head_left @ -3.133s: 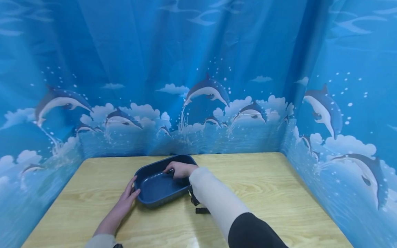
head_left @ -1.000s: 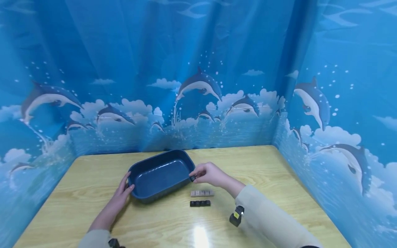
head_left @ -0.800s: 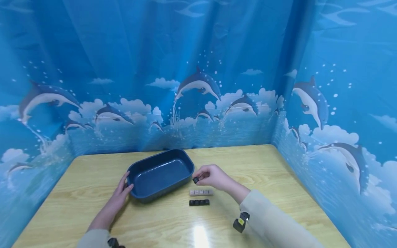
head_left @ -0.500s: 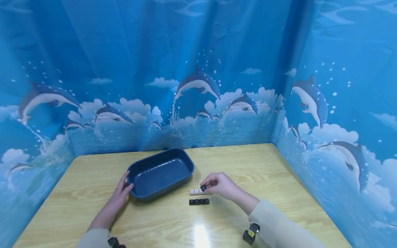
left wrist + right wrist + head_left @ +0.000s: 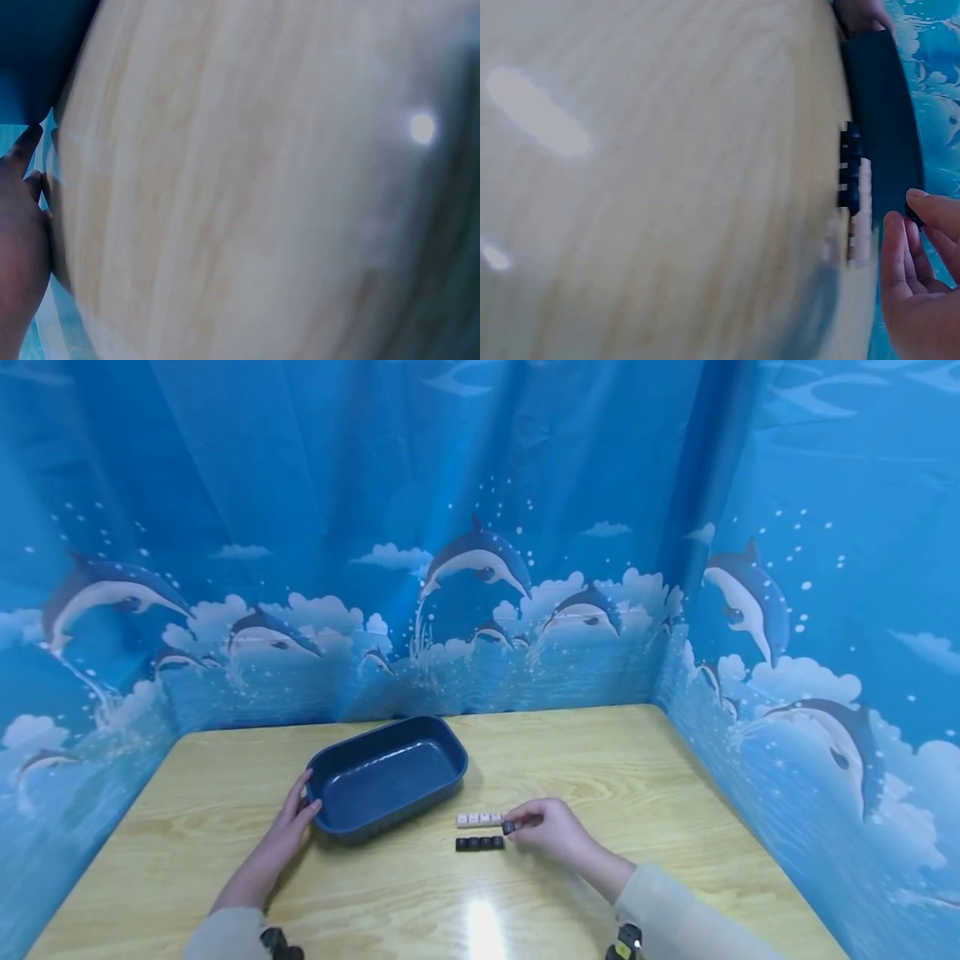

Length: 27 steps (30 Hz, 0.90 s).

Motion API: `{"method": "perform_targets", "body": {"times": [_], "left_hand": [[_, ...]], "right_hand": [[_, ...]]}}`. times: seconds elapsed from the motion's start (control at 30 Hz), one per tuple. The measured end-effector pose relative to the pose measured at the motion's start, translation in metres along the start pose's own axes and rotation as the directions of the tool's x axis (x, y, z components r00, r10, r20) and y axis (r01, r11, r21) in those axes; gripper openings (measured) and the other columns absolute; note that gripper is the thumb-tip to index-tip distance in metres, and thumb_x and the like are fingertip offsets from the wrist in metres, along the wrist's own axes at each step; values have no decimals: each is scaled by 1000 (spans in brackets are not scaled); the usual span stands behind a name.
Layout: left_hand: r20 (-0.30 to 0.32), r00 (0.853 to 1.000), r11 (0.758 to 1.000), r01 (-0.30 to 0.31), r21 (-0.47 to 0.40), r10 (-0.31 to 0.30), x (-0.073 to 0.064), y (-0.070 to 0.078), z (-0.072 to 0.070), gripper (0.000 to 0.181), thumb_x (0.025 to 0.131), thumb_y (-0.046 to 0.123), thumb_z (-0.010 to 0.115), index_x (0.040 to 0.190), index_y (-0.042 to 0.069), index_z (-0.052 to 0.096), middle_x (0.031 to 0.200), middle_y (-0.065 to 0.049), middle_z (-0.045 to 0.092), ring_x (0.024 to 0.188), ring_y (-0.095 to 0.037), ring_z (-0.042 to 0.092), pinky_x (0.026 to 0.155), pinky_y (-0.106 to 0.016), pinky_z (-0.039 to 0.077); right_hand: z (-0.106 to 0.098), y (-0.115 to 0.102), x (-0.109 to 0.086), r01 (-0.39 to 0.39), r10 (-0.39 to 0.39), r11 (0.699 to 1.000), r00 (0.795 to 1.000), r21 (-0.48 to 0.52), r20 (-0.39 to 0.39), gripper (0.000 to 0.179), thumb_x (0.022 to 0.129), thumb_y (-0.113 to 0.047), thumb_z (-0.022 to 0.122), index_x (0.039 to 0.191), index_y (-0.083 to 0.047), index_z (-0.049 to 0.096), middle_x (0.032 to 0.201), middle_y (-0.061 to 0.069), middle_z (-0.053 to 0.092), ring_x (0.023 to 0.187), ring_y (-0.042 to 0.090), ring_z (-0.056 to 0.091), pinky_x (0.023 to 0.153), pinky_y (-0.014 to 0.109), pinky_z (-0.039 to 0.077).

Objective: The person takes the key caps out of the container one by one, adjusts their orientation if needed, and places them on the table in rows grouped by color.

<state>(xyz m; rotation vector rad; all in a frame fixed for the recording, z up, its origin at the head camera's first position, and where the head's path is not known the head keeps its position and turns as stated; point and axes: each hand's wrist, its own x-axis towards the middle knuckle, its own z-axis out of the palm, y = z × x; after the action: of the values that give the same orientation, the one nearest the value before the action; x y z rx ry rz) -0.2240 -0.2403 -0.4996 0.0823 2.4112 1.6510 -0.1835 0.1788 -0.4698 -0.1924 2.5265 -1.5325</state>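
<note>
My right hand (image 5: 551,828) pinches a single black keycap (image 5: 508,827) between thumb and fingertips, at the right end of a row of pale keycaps (image 5: 478,819). Closer to me, a row of black keycaps (image 5: 479,843) lies parallel to it. In the right wrist view, the held keycap (image 5: 914,216) is partly covered by the fingers. My left hand (image 5: 285,827) holds the left end of a dark blue rectangular dish (image 5: 390,817), thumb and forefinger at its rim. Only the dish's outer side (image 5: 37,60) shows in the left wrist view.
The wooden table (image 5: 375,893) has a glare spot near its front. A blue dolphin-print curtain (image 5: 360,568) rises behind the table and along both sides. A small black device (image 5: 626,941) is strapped at the right wrist, another (image 5: 279,943) at the left.
The right hand has left the dish's inside with a black keycap, then moved right and toward me to the pale row's right end. The left hand stays at the dish.
</note>
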Motion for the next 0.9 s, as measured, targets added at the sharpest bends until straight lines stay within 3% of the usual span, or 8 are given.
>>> {"method": "perform_targets", "body": {"times": [0.4,0.9], "left_hand": [[-4,1000,1000,-4,-6,4,3,-2,-1,68,107,29,39,157,19,-6,156,-33,-5,141,-53,2,110,-66,3],[-8,1000,1000,9,-3,-9,3,0,0,67,107,28,39,157,19,-4,156,-32,-6,141,-53,3,111,-65,4]], "right_hand": [[7,17,-1,28,-28,998,1000,-55,8,21,75,4,76,94,-2,73,82,0,66,75,14,61,67,24,54],[10,23,1,29,-28,995,1000,-99,12,22,72,2,80,93,-1,73,78,-1,65,71,12,59,64,23,52]]}}
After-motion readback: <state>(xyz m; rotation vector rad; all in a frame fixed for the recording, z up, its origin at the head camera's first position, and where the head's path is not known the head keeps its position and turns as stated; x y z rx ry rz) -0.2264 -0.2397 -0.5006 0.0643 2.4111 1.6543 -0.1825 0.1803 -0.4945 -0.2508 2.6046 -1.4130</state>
